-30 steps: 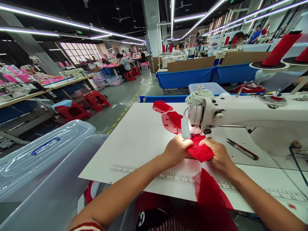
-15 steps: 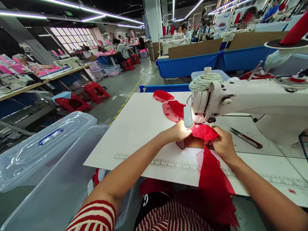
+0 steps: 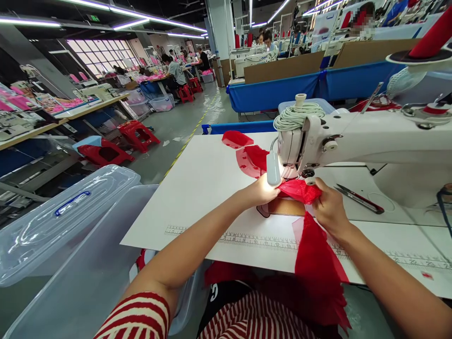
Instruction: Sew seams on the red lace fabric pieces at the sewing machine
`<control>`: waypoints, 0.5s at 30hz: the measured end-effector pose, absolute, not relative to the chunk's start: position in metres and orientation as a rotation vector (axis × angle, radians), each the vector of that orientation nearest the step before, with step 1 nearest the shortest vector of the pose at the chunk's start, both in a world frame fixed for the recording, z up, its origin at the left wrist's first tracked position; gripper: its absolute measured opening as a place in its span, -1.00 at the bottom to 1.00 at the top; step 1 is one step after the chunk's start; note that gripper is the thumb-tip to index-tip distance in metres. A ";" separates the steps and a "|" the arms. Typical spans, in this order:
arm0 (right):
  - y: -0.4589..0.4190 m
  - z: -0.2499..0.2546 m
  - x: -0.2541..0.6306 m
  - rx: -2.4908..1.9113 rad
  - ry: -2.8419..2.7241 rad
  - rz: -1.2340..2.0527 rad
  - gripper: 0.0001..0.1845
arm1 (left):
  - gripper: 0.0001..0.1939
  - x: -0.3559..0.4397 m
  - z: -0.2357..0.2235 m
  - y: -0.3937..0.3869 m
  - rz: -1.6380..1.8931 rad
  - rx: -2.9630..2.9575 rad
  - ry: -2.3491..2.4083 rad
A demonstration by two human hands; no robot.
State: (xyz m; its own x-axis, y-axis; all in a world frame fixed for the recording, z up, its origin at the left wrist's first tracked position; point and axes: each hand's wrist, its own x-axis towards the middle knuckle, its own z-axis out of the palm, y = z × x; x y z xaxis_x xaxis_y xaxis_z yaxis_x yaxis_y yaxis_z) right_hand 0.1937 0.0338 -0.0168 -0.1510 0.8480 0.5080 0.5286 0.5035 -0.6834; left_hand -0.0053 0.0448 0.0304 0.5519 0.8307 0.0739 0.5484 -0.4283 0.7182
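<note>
The bunched red lace fabric [image 3: 300, 189] is stretched between both hands at the near side of a white sewing machine's head [image 3: 291, 148]. On the left stands a large clear plastic box [image 3: 92, 254]; right of it, two flat red cloth pieces [image 3: 252, 161] lie on the far part of the white surface [image 3: 183, 188]. The left hand [image 3: 264, 190] pinches the fabric's left end, its fingertips partly hidden by a small white oblong fitting [image 3: 273, 168]. A sheer red strip [image 3: 318, 254] hangs over the near edge. The right hand [image 3: 330, 207] is clamped on the fabric's right end, left of slim black-and-red snips [image 3: 360, 198].
</note>
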 end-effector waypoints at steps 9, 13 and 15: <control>0.037 -0.020 0.204 -1.130 -1.884 0.276 -0.84 | -0.73 -0.008 0.033 0.035 0.609 2.189 1.139; 0.039 -0.022 0.209 -1.070 -1.920 0.296 -0.83 | -0.74 -0.010 0.030 0.036 0.561 2.293 1.151; 0.039 -0.021 0.211 -0.991 -1.958 0.357 -0.82 | -0.73 -0.010 0.026 0.037 0.529 2.373 1.163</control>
